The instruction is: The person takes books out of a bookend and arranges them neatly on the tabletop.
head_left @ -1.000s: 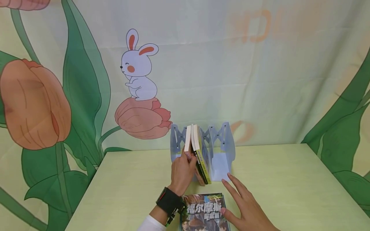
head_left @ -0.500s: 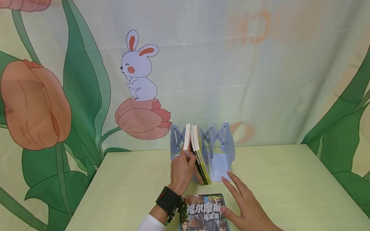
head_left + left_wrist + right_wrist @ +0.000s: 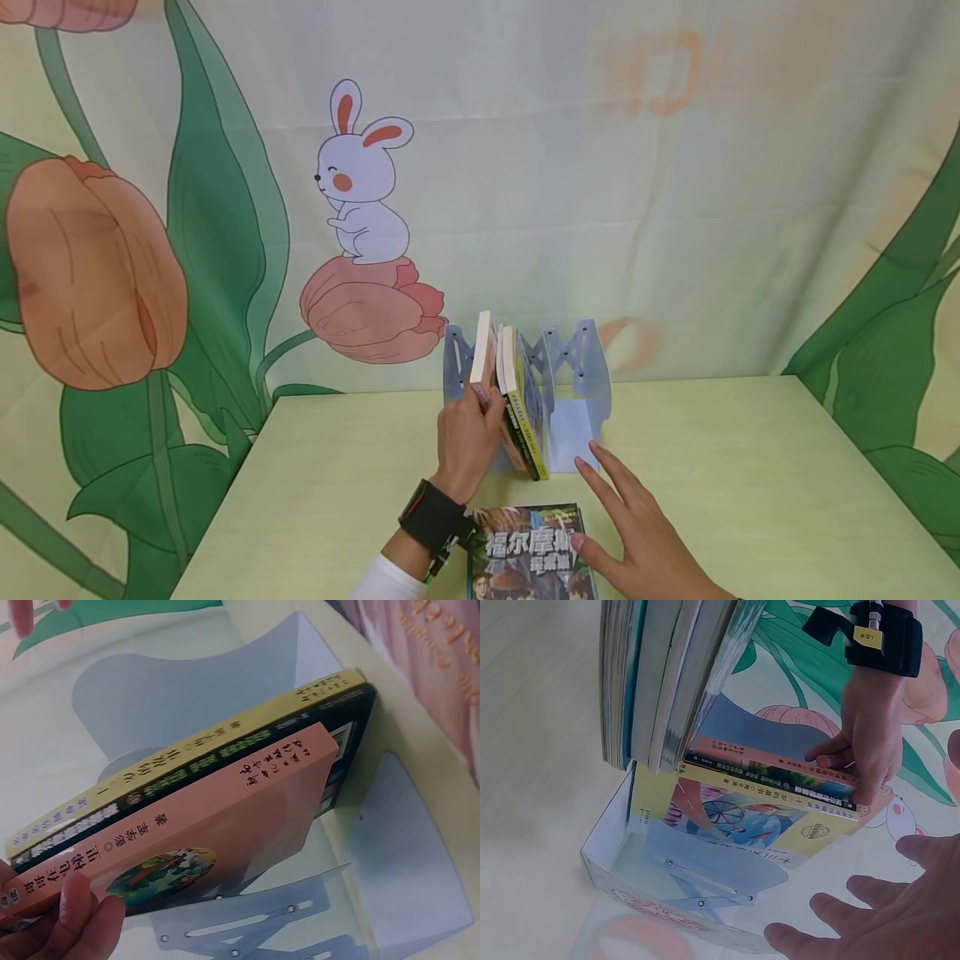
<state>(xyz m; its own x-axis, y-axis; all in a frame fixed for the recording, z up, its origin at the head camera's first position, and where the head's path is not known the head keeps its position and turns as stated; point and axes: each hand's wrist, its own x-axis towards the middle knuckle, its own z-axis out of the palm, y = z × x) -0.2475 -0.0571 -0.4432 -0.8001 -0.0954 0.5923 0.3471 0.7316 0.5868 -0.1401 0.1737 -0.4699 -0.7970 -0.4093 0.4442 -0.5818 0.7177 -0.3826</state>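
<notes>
My left hand point(image 3: 467, 442) pinches the upper end of a pink paperback book point(image 3: 247, 814) by its spine. This book leans at the left of a dark-spined book point(image 3: 225, 750) and a yellow book point(image 3: 750, 817), its top rising above theirs. All three are in the left section of a pale blue expandable book rack point(image 3: 572, 433). My right hand point(image 3: 648, 537) has its fingers spread, over the right side of a stack of books point(image 3: 525, 554) lying in front of the rack. Whether it touches the stack I cannot tell.
The rack's right divider point(image 3: 595, 367) stands at the far side of a bare section. Behind the pale green table point(image 3: 720, 467) hangs a cloth printed with a rabbit and tulips point(image 3: 360, 225). A black strap point(image 3: 435, 518) is round my left wrist.
The pink book has risen a little and tilted left, opening a gap from the dark-spined book. My left hand has shifted slightly left with it. My right hand stays nearly still.
</notes>
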